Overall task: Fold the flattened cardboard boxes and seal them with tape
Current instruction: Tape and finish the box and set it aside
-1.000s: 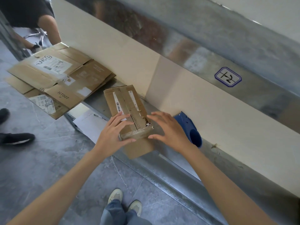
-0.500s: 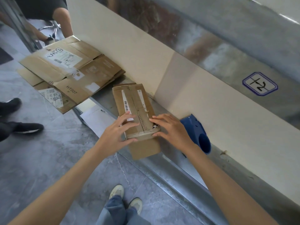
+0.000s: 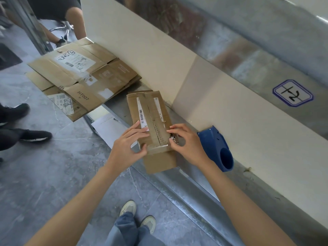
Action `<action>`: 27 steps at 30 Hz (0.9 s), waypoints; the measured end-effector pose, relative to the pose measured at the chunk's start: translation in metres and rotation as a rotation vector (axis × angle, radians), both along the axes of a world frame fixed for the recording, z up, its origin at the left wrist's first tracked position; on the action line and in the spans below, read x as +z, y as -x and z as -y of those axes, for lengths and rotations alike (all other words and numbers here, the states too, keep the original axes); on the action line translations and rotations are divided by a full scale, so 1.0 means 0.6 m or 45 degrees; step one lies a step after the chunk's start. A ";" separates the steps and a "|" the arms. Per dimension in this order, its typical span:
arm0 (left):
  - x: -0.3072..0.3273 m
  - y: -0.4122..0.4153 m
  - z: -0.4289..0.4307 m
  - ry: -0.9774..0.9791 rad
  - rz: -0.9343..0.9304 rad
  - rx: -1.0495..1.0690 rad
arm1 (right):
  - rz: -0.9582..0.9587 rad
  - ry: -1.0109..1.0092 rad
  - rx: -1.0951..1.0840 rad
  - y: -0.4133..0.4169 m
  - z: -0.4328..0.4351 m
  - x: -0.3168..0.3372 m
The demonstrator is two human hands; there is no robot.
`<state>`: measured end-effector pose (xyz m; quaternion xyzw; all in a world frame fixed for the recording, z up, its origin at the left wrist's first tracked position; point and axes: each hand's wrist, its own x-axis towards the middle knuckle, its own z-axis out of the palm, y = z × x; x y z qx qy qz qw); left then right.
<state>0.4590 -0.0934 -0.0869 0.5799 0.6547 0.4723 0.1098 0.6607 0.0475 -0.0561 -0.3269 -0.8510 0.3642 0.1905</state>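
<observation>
Pressing tape point(image 3: 158, 148) onto small cardboard box point(image 3: 150, 110); fingers of my left hand point(image 3: 129, 144) and right hand point(image 3: 186, 146) released, gripping nothing. Risk: uneven pressure wrinkles tape.

We count one small box point(image 3: 150, 110), at least two flattened boxes point(image 3: 85, 73), one blue plastic object point(image 3: 214, 148), one paper sheet point(image 3: 110, 128), one numbered label point(image 3: 292, 93), one left hand point(image 3: 124, 150), one right hand point(image 3: 188, 146).
</observation>
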 end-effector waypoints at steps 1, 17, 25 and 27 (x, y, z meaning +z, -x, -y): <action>-0.001 0.000 -0.001 0.009 0.003 0.003 | -0.024 -0.009 -0.027 0.003 0.000 -0.002; 0.012 0.017 0.012 0.190 0.129 -0.120 | 0.079 -0.129 0.062 -0.001 0.003 0.009; 0.014 0.023 0.016 0.219 0.101 -0.116 | 0.176 -0.166 0.160 -0.008 -0.008 0.021; 0.009 0.019 0.014 0.184 0.095 -0.092 | 0.127 -0.190 0.149 -0.006 -0.008 0.019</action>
